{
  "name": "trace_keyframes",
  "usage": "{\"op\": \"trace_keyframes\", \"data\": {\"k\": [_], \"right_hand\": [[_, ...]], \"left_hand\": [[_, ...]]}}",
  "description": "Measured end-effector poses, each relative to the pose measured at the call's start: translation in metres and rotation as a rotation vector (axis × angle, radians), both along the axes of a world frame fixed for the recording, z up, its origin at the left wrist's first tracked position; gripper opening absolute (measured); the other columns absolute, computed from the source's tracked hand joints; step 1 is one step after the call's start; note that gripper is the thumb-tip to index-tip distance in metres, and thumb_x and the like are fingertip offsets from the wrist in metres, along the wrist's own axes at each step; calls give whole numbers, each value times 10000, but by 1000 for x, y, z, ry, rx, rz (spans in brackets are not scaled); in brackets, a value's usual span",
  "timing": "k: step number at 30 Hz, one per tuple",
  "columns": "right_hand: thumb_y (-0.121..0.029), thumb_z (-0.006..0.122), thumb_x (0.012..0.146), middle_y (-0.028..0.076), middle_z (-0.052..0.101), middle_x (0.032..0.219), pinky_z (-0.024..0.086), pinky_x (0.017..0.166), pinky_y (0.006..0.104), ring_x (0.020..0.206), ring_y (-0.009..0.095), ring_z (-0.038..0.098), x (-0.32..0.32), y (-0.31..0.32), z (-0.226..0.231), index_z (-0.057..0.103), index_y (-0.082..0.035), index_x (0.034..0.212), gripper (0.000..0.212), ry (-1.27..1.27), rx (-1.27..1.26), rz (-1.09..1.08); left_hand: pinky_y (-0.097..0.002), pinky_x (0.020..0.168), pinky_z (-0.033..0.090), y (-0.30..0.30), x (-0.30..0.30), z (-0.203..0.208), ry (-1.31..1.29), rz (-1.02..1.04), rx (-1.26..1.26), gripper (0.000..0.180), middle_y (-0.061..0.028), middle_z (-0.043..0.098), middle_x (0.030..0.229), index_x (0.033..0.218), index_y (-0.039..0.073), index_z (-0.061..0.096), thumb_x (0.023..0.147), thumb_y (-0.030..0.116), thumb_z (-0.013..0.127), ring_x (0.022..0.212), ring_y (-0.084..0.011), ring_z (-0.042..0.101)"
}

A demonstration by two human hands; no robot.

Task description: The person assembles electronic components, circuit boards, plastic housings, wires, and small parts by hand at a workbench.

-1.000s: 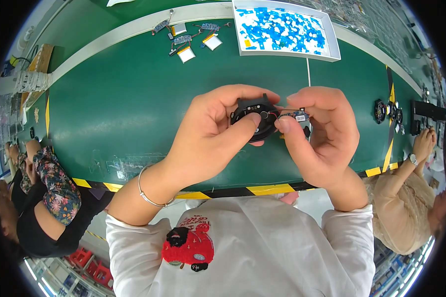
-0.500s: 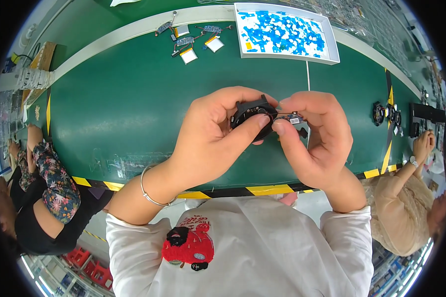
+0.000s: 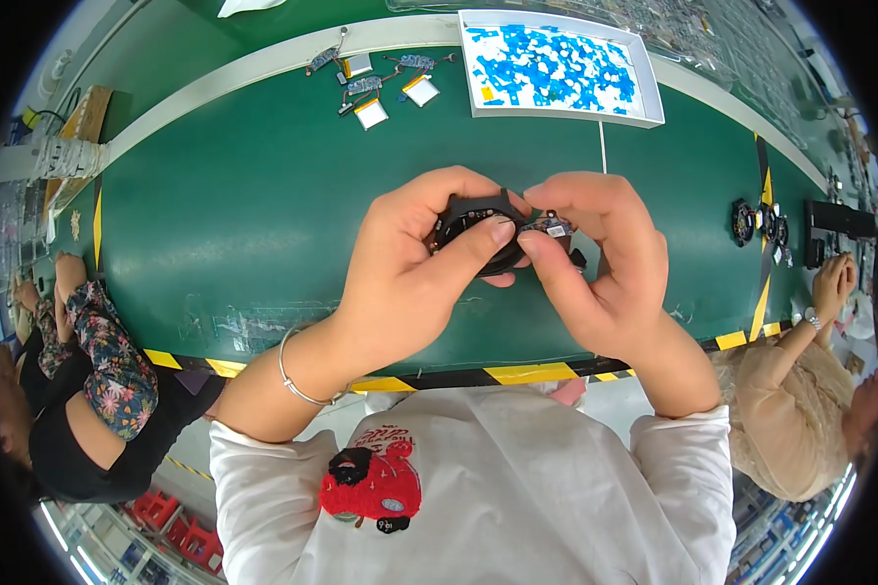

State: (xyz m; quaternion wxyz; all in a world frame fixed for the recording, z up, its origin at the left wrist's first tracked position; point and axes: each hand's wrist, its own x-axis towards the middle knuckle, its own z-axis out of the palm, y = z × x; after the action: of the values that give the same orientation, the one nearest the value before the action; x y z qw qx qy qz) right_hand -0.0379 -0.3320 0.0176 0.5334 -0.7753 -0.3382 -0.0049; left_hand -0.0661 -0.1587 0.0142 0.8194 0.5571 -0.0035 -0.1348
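My left hand [image 3: 410, 268] is closed around a round black watch case [image 3: 493, 204] with lugs, its thumb pressed on the open inner side. Small parts show inside the case, though the thumb and fingers cover much of it. My right hand [image 3: 619, 268] pinches a small circuit board [image 3: 556, 230] between thumb and forefinger, right beside the case's right edge. A small dark part [image 3: 578, 258] hangs below the board. Whether a wire joins board and case is hard to make out. Both hands are held over the green table [image 3: 215, 214].
At the back stands a white box [image 3: 564, 115] of blue and white pieces. Left of it lie several circuit boards [image 3: 364, 85] wired to silver pouch batteries [image 3: 420, 92]. Round black parts [image 3: 743, 223] lie at the right, near a co-worker's hands [image 3: 833, 283]. Another person sits at the left.
Both hands have shifted slightly left together with the watch case and the board. The board now sits closer to the case's edge, and the case appears turned a little.
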Motion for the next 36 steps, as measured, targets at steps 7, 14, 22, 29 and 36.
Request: {"op": "trace_keyframes", "data": {"k": [7, 14, 22, 29, 36], "right_hand": [[25, 547, 823, 36, 584, 858, 414, 620, 183, 687, 57, 524, 9, -3, -1, 469, 8, 1103, 290, 596, 230, 15], [41, 548, 819, -27, 483, 623, 329, 522, 180, 553, 22, 432, 8, 1, -3, 520, -20, 1055, 245, 541, 327, 2], [60, 524, 814, 51, 571, 946, 409, 622, 183, 770, 50, 533, 17, 0, 7, 472, 18, 1089, 283, 625, 176, 65], [48, 595, 784, 59, 570, 989, 435, 672, 205, 798, 77, 550, 35, -11, 7, 515, 10, 1045, 275, 852, 155, 122], [80, 587, 761, 49, 606, 837, 455, 686, 230, 742, 126, 566, 30, -13, 2, 626, 9, 936, 193, 553, 172, 8]], "left_hand": [[-239, 674, 529, 6, 9, -1, 105, -9, -22, 164, -91, 650, 851, 990, -47, 615, 844, 7, 564, 748, -122, 625], [-214, 646, 520, 7, 10, -5, 113, -43, -1, 189, -87, 652, 844, 967, -66, 623, 797, -30, 548, 719, -104, 621], [-222, 642, 511, 12, 22, -4, 207, -50, -16, 173, -83, 650, 829, 926, -65, 632, 776, -37, 549, 716, -103, 617], [-230, 654, 511, 20, 31, -7, 381, -51, -181, 172, -90, 646, 829, 918, -48, 619, 762, -18, 553, 722, -122, 624], [-238, 564, 519, 9, 24, 14, 360, -249, 0, 207, -72, 613, 787, 976, 1, 519, 787, 43, 592, 669, -123, 619]]}}
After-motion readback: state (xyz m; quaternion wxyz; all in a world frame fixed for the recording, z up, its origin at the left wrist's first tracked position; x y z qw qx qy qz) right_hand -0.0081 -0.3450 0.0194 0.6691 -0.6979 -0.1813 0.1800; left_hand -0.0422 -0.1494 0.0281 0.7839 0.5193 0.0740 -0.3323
